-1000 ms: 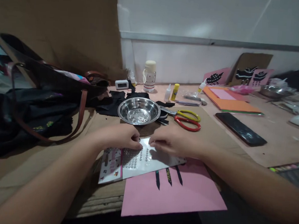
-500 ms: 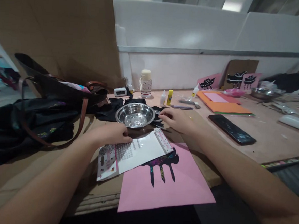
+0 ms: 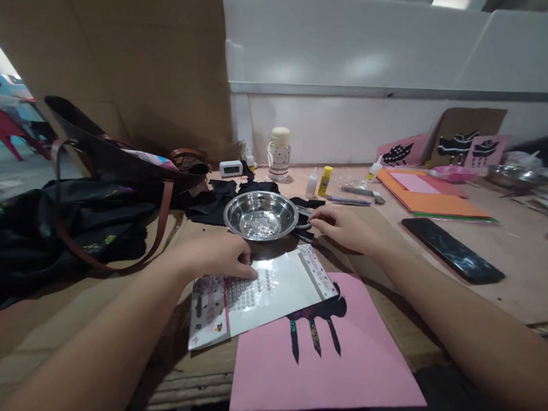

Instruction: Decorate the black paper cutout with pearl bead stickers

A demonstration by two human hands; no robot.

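My left hand (image 3: 226, 257) lies curled over a packaged sheet of stick-on rhinestones (image 3: 275, 290), its thumb pressed on the rows of clear gems. The sheet overlaps a pink paper (image 3: 327, 381) bearing a black cut-out shape (image 3: 325, 309) with three glittery strips. My right hand (image 3: 342, 228) rests to the right of a shiny metal bowl (image 3: 228, 218), its thumb and fingers brought together. Whatever they pinch, if anything, is too small to see. Scissors (image 3: 304, 226) lie between that hand and the bowl, beside black scraps (image 3: 213, 202).
At left sits a dark bag (image 3: 130, 173) with brown handles. Along the back stand a small clock (image 3: 231, 169), a patterned bottle (image 3: 278, 159), a glue bottle (image 3: 312, 184) and a yellow glue stick (image 3: 325, 181). A phone (image 3: 452, 249) and orange paper (image 3: 434, 201) lie at right.
The view has shifted, so the scene sits further right in the picture. My right hand has drawn slightly away from the scissors handles. My left hand stays on the sheet.
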